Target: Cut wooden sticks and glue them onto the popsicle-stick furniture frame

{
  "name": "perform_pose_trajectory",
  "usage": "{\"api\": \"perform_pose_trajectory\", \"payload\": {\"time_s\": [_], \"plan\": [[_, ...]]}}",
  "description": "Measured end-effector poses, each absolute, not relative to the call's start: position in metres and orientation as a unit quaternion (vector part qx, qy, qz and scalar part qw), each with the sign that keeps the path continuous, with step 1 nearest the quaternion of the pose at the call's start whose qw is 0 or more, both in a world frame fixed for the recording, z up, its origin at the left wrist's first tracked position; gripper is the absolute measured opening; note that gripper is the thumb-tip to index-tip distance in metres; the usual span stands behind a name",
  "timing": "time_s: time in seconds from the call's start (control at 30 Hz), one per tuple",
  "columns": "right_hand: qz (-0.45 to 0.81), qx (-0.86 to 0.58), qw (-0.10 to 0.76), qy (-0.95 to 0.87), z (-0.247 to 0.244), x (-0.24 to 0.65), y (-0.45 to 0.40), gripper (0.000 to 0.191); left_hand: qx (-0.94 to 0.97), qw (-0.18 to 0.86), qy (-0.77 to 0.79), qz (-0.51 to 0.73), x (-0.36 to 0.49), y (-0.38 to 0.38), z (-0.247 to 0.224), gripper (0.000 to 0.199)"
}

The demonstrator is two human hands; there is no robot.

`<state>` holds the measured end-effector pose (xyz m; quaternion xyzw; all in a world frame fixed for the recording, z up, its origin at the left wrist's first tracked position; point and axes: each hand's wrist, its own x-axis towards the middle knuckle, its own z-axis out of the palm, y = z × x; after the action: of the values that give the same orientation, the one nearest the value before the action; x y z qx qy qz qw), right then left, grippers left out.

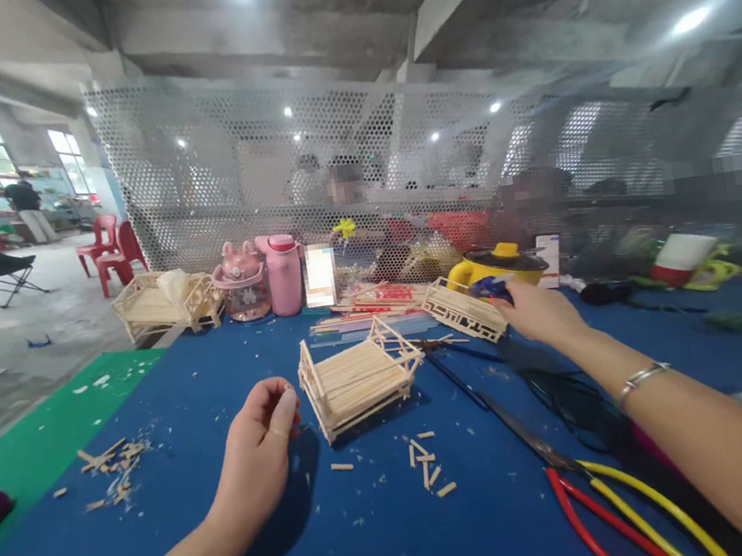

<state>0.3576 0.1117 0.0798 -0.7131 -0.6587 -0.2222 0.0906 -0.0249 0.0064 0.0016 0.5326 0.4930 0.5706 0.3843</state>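
A small bed-shaped frame of wooden sticks (359, 385) stands on the blue table (379, 534), its slatted base facing up. Just left of it, my left hand (265, 435) is closed with thumb and fingertips pinched; whatever they hold is too small to make out. My right hand (541, 309) reaches to the back right, its fingers closed around a small dark blue object (491, 286) of unclear kind. Beneath that object lies a second stick frame (464, 309), tilted. Short cut sticks (426, 464) lie scattered in front of the bed-shaped frame.
Scissors with red and yellow handles (539, 448) lie at the right, beside dark cords (567, 398). Along the back stand a third stick frame (158, 308), a pink bottle (283, 276), stick bundles (381, 300) and a yellow pot (504, 267). Behind rises a perforated metal screen (211, 172).
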Motion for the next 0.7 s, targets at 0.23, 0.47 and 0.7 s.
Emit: {"api": "perform_pose_trajectory", "payload": {"time_s": [0.23, 0.47, 0.7], "plan": [[-0.248, -0.695, 0.082, -0.67, 0.056, 0.37, 0.14, 0.031, 0.563, 0.347, 0.483, 0.575, -0.02, -0.005, 0.003, 0.021], [-0.147, -0.727, 0.139, -0.656, 0.05, 0.381, 0.161, 0.037, 0.597, 0.364, 0.463, 0.544, -0.017, -0.008, 0.0, 0.021], [-0.084, -0.694, 0.199, -0.687, 0.058, 0.388, 0.166, 0.033, 0.615, 0.345, 0.469, 0.531, -0.017, -0.008, 0.0, 0.022]]}}
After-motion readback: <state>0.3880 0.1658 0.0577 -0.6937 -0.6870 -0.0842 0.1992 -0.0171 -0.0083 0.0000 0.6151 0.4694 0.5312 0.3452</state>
